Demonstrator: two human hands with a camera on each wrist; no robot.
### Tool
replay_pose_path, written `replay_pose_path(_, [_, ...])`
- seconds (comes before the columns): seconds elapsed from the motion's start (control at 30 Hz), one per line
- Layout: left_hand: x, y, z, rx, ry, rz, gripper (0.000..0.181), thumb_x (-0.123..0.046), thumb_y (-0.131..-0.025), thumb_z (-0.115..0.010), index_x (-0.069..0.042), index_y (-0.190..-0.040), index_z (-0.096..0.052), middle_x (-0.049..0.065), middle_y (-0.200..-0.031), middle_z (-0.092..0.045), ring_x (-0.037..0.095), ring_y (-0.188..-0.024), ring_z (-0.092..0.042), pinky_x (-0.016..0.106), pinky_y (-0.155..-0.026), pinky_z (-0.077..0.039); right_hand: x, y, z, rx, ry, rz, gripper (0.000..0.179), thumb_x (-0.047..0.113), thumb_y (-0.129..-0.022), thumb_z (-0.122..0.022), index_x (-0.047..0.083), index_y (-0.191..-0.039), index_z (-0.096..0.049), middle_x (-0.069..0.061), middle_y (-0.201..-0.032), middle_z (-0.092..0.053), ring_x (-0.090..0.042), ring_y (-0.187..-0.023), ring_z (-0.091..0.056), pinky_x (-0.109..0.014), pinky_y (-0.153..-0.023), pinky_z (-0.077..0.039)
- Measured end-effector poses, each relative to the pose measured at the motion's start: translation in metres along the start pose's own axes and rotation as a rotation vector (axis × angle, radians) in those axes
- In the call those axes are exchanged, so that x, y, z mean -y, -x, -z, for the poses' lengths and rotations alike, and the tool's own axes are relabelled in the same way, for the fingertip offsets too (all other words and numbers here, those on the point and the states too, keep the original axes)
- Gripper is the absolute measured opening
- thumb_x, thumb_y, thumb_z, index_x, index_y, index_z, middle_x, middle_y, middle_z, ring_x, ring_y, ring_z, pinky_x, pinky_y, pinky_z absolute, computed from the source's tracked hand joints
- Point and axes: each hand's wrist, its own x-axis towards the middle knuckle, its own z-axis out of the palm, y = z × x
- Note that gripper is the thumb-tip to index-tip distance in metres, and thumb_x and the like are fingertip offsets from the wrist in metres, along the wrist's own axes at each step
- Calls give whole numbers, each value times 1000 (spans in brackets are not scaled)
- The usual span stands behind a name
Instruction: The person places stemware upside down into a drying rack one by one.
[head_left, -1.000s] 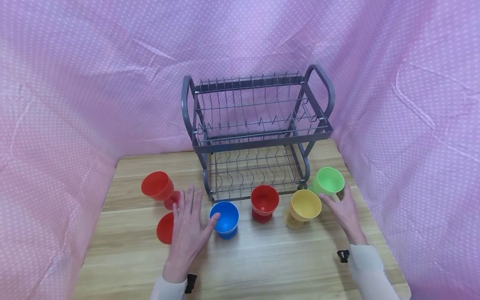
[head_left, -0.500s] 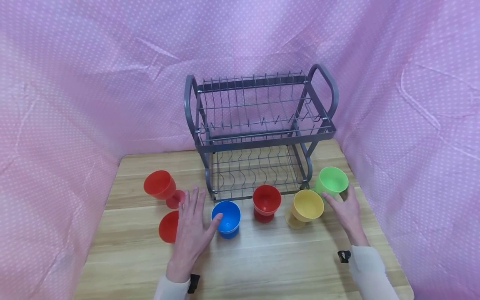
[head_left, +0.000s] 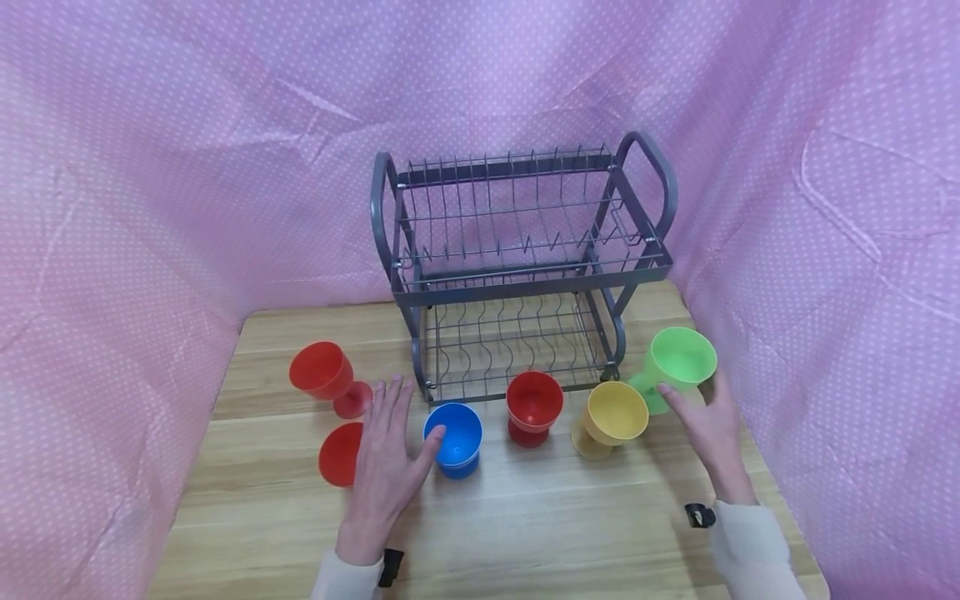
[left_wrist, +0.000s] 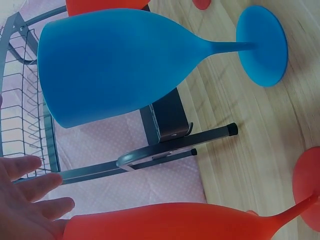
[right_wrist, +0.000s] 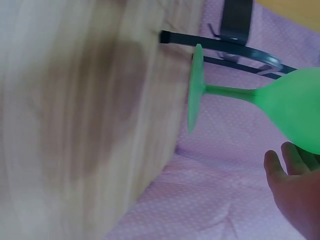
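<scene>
My right hand point(head_left: 712, 425) holds a green goblet point(head_left: 678, 358) by its bowl, at the right side of the table. Its round foot and stem show in the right wrist view; I cannot tell whether the foot touches the wood. Palm down and fingers extended, my left hand point(head_left: 384, 471) hovers between a blue goblet point(head_left: 454, 442) and a red goblet point(head_left: 339, 454), which it partly covers. In the left wrist view that blue goblet point(left_wrist: 115, 65) stands apart from the fingertips point(left_wrist: 60, 206), while a red bowl point(left_wrist: 170, 222) lies close beside them.
A dark two-tier dish rack point(head_left: 525, 287) stands at the back of the wooden table point(head_left: 525, 533). Before it are another red goblet point(head_left: 534, 404) and a yellow goblet point(head_left: 617, 412). One more red goblet point(head_left: 321, 372) stands back left. Pink dotted cloth point(head_left: 480, 75) hangs around.
My right hand has shifted the green goblet to the right, away from the yellow one, and more of its foot shows. The left hand has stayed nearly still.
</scene>
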Motion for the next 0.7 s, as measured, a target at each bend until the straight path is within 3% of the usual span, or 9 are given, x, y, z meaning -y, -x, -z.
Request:
replay_pose_path(0.3, [1,-1,0,-53,23,-17,84,-41,-91,-76,-8,-159,-40,16,-165,-36,42,-152,-29,66,-113,-37,26,4,1,-28,11,146,87,-6,-81,-83,16,-156,-45,-10,-145,-56,-12,-135,-50,-31,-120,-32])
replay_pose_path(0.7, [-5,-6,5,-83,99,-19,86,-37,-90,-78,-11,-161,-37,12,-166,-34,36,-152,-31,63,-109,-44,70,7,1,-18,43,304,100,-15,-69,-85,14,-156,-45,-9,-145,-55,-11,-133,-50,-28,-118,-34])
